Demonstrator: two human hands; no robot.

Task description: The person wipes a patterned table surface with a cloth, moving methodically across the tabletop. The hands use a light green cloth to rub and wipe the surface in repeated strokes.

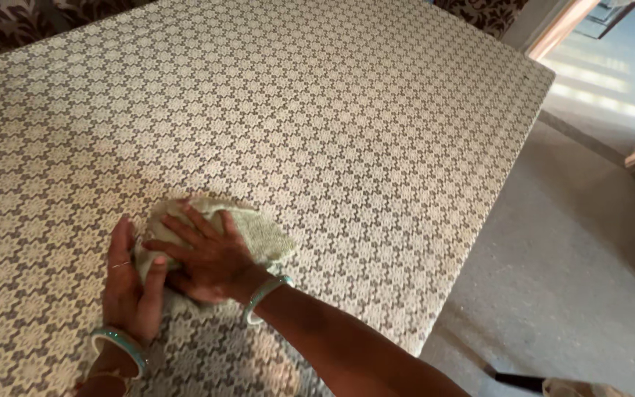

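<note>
We lay our right hand point(211, 257) flat, fingers spread, arm reaching across, our left hand point(130, 283) flat just beside it.

Warm daylight enters from the doorway point(611, 51) at the upper right, where the sunlit floor point(619, 95) is washed out in pale glare, and it rakes softly across the patterned tabletop point(347, 125) so the middle glows brighter than the near left corner. My right hand point(207, 257) and forearm throw a soft dark shadow onto the table below my wrist, and my left hand point(130, 283) sits in dimmer light. The picture is fairly sharp at the centre, slightly soft and bowed toward the edges.
</note>
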